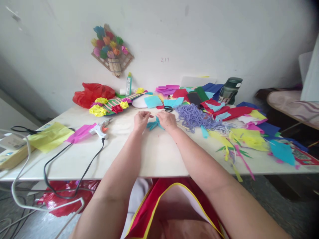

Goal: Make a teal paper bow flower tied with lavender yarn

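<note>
Paper [155,124], teal, bunched, central on the surface [159,156], apparently grasped in the right hand [167,120]; left hand [142,120] curled, grip unclear; seemingly partway shaped, with flowers [97,111] formed far left, flat sheets [251,139] unshaped at right.

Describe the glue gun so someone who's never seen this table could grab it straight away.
Find the pale table, then the person's left hand near its middle. From that hand, look left to the right-hand end of the pink paper. The glue gun there is white, with an orange trigger and a black cord, unlike the thin paper beside it.
</note>
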